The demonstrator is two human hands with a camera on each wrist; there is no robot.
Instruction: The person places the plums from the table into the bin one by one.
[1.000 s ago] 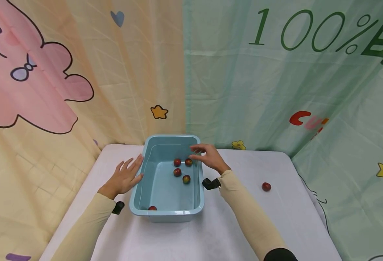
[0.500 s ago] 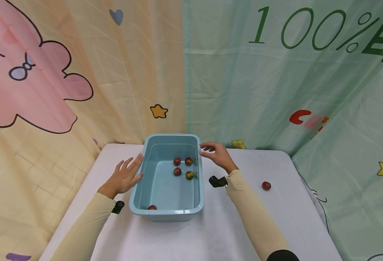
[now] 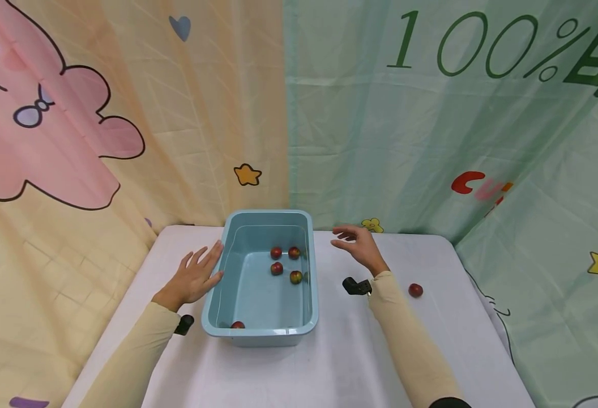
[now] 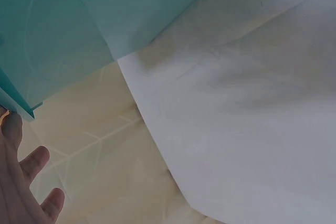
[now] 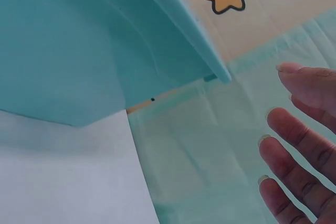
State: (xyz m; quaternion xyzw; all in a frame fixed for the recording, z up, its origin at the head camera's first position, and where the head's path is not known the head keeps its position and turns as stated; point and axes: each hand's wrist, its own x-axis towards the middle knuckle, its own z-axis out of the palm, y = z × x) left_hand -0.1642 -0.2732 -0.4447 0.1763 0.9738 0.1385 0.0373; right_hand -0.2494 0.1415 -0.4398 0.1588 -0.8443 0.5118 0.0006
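A light blue plastic basin [image 3: 260,332] sits in the middle of the table. Inside it are several small round red fruits, among them a greenish-red fruit [image 3: 296,277] close to the right wall and another fruit [image 3: 237,324] partly hidden by the front rim. My left hand [image 3: 194,279] lies along the basin's left rim, fingers spread; the left wrist view catches its fingers [image 4: 35,162] at the rim's edge. To the right of the basin, my right hand [image 3: 358,247] is in the air and holds nothing, its fingers [image 5: 286,127] loosely bent and apart.
A lone red fruit [image 3: 415,290] lies on the white-covered table [image 3: 472,340], right of the right forearm. Printed curtains [image 3: 370,124] hang close behind the table's far edge and along both sides.
My right hand has moved from above the basin's right rim out to the right. The greenish-red fruit has shifted slightly toward the right wall. My left hand has stayed put.
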